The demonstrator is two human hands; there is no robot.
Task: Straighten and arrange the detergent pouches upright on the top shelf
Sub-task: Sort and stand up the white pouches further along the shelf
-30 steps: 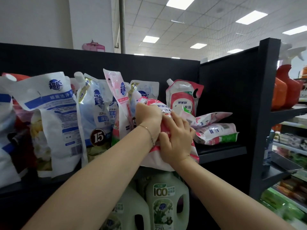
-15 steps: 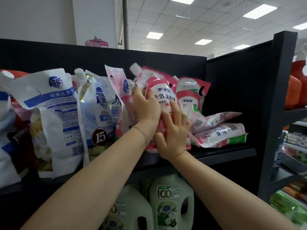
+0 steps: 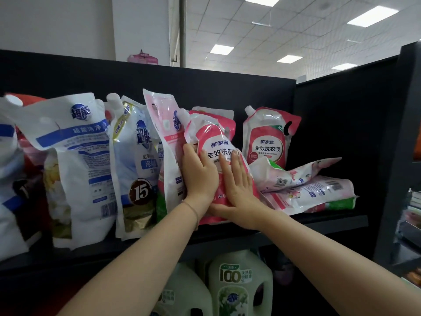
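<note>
Bright, even light falls from the rectangular white ceiling panels (image 3: 371, 16) in the upper right of the frame, which burn out to pure white, and it throws soft glare patches across the glossy pink-and-white plastic detergent pouch (image 3: 218, 153) at the centre. The matt black shelf back panel (image 3: 227, 87) stays very dark, and the space beneath the black top shelf board (image 3: 330, 221) sinks into deep shadow. Wide-angle distortion bends the edges, while the white pouches at the far left (image 3: 9, 179) and the goods at the lower right (image 3: 410, 215) smear into blur.
</note>
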